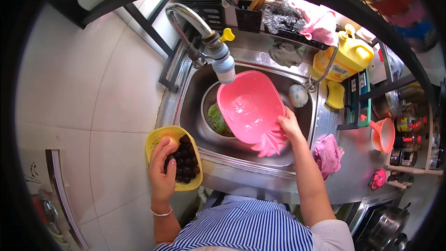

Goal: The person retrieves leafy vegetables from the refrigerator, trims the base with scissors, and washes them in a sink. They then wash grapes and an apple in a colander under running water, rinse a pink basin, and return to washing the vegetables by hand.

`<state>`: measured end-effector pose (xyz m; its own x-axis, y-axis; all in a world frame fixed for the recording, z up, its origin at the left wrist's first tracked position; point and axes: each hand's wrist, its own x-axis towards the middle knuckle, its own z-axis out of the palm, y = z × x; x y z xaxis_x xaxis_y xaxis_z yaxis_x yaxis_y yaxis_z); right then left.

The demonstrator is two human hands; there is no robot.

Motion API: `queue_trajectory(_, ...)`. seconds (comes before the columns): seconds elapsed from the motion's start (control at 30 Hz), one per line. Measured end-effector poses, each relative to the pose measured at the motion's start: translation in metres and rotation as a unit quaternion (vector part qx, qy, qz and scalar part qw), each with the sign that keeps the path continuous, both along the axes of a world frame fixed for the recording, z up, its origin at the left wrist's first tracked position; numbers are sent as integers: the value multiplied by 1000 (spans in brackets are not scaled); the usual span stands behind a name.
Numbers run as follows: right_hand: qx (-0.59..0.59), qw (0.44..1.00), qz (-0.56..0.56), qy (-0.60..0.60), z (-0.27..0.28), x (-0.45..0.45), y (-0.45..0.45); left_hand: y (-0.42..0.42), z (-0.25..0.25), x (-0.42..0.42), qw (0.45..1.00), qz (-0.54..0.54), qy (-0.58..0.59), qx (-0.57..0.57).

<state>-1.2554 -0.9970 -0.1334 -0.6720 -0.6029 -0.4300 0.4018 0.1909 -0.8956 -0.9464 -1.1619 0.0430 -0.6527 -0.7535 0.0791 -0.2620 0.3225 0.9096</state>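
My right hand (290, 124) grips the edge of a pink pineapple-shaped plastic basin (249, 104), held over the stainless steel sink (190, 120) with a little water in it. Beneath the basin, partly hidden, a round metal bowl (206, 106) holds green leaves (216, 118). My left hand (162, 167) is over a yellow plastic basket (199, 181) at the sink's left front corner. Its fingers rest on a round orange-coloured fruit (171, 141), beside dark round fruits (186, 162), perhaps grapes. Whether they grip the fruit is unclear. Above the basin hangs the faucet's filter nozzle (224, 69).
A white-and-blue scrubbing ball (298, 95) lies at the sink's right side. Right of the sink are a yellow sponge (335, 94), a yellow detergent jug (343, 57), a purple cloth (328, 155) and an orange-handled ladle or strainer (383, 135). A black rack frame (386, 90) stands over the counter.
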Motion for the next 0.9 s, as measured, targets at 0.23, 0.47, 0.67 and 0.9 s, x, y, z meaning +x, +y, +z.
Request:
queue_trajectory(0.23, 15, 998, 28, 62, -4, 31, -33, 5, 6, -12, 1000, -21, 0, 7)
queue_trajectory(0.47, 104, 994, 45, -1, 3, 20, -37, 8, 0, -22, 999, -23, 2, 23)
queue_trajectory(0.67, 98, 994, 52, -17, 22, 13, -5, 5, 0, -22, 997, -41, -50, -41)
queue_trajectory(0.9, -2, 996, 87, 21, 32, 28, -1, 7, 13, -49, 984, -114, -111, -80)
